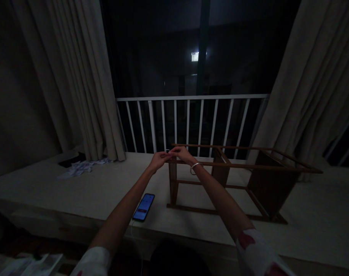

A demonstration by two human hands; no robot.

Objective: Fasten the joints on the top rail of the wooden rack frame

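A brown wooden shelf frame (201, 164) lies on its side on the pale ledge (111, 191). My left hand (159, 160) and my right hand (181, 153) meet at the upper corner of its left end, fingertips pinched close together. A thin, bright, bent piece (167, 150) shows between the fingertips; it is too small and dark to tell its kind, or which hand grips it. My right wrist, with a bangle on it, is above the frame's upper rail.
A lit phone (144, 207) with a cable lies near the ledge's front edge. Crumpled papers or bags (79, 167) lie at the left by the curtain (85, 84). Behind the ledge stands a white railing (188, 126) before a dark window. Another curtain (295, 99) hangs at right.
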